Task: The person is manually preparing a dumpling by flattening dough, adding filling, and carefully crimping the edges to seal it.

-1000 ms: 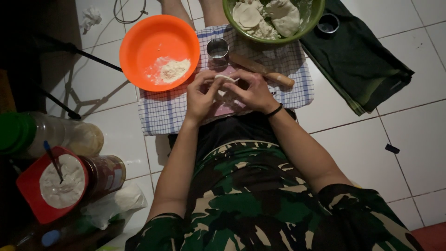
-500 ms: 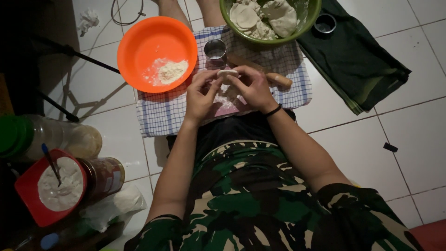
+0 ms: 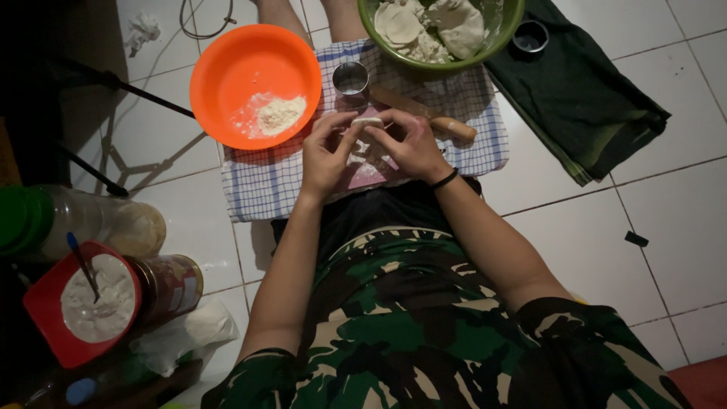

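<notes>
Head view: both hands meet over the checked cloth [image 3: 265, 182] on the tiled floor, left hand [image 3: 327, 151] and right hand [image 3: 413, 144] each pinching an edge of a small white dough piece [image 3: 368, 121], fingers closed narrow on it, held just above the cloth. Orange bowl [image 3: 227, 68] with a little flour sits just left of the hands, metal cup [image 3: 351, 77] and wooden rolling pin [image 3: 424, 113] just beyond them, green bowl [image 3: 439, 60] of dough discs further up. Risk, as I judge it: thin dough pinched from both sides could tear or stick to the fingers, and the cup beside the knuckles could be knocked over
</notes>
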